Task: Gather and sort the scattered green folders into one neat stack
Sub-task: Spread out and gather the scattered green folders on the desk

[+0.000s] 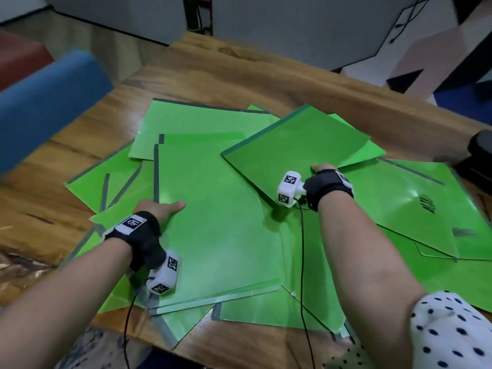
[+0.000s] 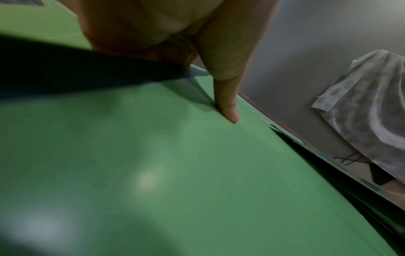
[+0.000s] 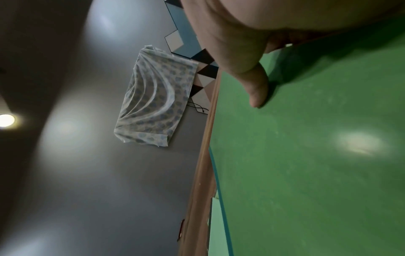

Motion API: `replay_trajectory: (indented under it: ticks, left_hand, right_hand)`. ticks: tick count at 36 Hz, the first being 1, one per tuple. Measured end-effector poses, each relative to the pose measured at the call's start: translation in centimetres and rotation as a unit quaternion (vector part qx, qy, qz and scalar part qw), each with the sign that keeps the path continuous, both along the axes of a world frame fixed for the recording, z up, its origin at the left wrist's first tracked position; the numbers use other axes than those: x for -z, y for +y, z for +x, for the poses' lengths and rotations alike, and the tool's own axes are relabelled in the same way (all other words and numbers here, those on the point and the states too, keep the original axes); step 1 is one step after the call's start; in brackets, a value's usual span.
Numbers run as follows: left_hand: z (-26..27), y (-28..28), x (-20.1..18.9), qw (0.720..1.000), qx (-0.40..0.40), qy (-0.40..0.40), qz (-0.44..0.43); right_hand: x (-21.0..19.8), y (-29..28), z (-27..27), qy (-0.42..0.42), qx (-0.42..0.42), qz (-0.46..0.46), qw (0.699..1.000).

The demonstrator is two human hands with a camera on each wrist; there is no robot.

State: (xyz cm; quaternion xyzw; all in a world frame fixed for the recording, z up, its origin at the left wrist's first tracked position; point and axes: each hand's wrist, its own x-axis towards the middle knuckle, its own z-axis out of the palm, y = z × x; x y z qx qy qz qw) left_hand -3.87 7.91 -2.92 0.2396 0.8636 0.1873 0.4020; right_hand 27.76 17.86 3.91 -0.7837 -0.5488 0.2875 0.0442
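Observation:
Several green folders lie fanned and overlapping across the wooden table (image 1: 213, 73). My left hand (image 1: 162, 209) grips the left edge of the large light green folder (image 1: 215, 225) in the middle, thumb (image 2: 228, 109) flat on top and the other fingers hidden under the edge. My right hand (image 1: 322, 168) pinches the near edge of a darker green folder (image 1: 295, 145), which lies tilted over the others; its thumb (image 3: 257, 90) presses the top face and the fingers below are hidden. More folders spread to the right (image 1: 399, 198) and toward the near table edge (image 1: 266, 307).
A blue padded seat (image 1: 48, 107) stands off the table's left side. A black object (image 1: 479, 158) sits at the right edge beside the folders. Bare wood shows at the far side and the left. A patterned cloth (image 3: 153, 98) hangs on the grey wall.

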Motion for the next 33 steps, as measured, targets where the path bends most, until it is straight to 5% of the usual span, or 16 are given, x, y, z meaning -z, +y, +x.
replay_trajectory:
  ticks: [3, 6, 12, 19, 21, 25, 28, 33]
  left_hand:
    - [0.1, -0.1, -0.3, 1.0, 0.01, 0.0, -0.003]
    - [0.1, -0.4, -0.6, 1.0, 0.018, -0.005, -0.001]
    - [-0.5, -1.1, -1.4, 0.999, 0.032, -0.031, 0.001]
    - [0.1, -2.1, -2.5, 0.998, 0.025, -0.036, 0.047]
    - [0.7, -2.4, -2.8, 0.997, 0.016, -0.04, 0.066]
    - [1.5, -3.1, -3.4, 0.993, -0.003, -0.059, 0.098]
    - [2.1, -3.8, -3.4, 0.99, -0.002, -0.068, 0.126]
    - [3.6, -5.6, -3.8, 0.983, 0.032, -0.093, 0.157]
  right_hand:
    - [-0.6, 0.0, -0.8, -0.044, -0.011, 0.007, 0.999]
    - [-1.5, 1.3, -1.6, 0.036, 0.04, 0.081, 0.995]
    - [-6.1, 1.7, -1.0, 0.152, 0.299, 0.222, 0.915]
    - [-12.9, -2.0, 2.7, 0.017, 0.209, 0.316, 0.925]
    - [-13.9, -2.8, 4.1, 0.037, 0.186, 0.333, 0.923]
    - [-13.0, -4.9, 5.7, 0.206, 0.154, 0.351, 0.9]
    - [-10.1, -7.4, 5.3, 0.352, 0.171, 0.28, 0.877]
    - [-2.1, -11.9, 3.6, 0.364, 0.21, 0.099, 0.902]
